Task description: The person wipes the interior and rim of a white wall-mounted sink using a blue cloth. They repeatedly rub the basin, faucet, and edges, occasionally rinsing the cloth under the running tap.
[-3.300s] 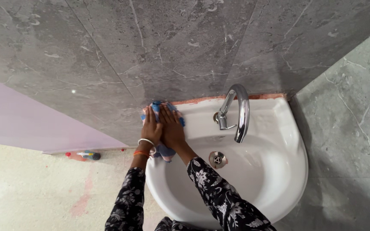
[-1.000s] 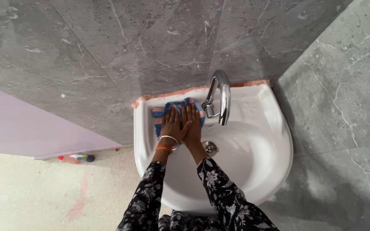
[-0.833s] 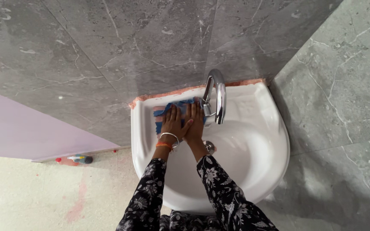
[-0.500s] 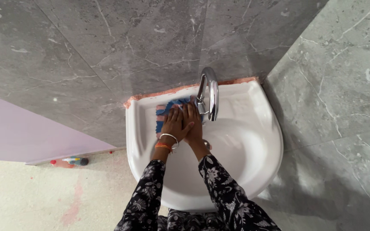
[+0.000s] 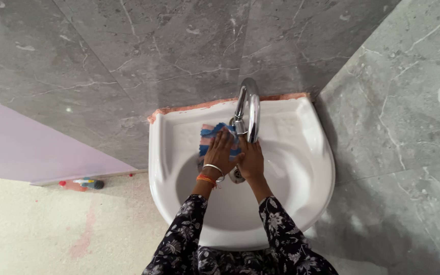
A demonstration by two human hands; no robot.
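A white wall-mounted washbasin (image 5: 301, 153) fills the middle of the head view, with a chrome tap (image 5: 248, 107) arching over its back ledge. My left hand (image 5: 220, 152) lies flat on a blue and pink striped cloth (image 5: 209, 133), pressing it against the basin's back ledge just left of the tap's base. My right hand (image 5: 251, 159) rests beside it, below the tap, fingers toward the cloth. Whether it touches the cloth is hidden. Bangles circle my left wrist. The drain (image 5: 237, 174) shows between my wrists.
Grey marble-look tiles (image 5: 179, 51) cover the wall behind and to the right (image 5: 408, 127) of the basin. A lilac panel (image 5: 21, 147) stands at the left. A small bottle (image 5: 90, 183) lies on the pale floor near the panel's foot.
Both hands and the cloth have slid right along the back ledge, from the basin's left corner to the tap's base. The camera view has shifted slightly too.
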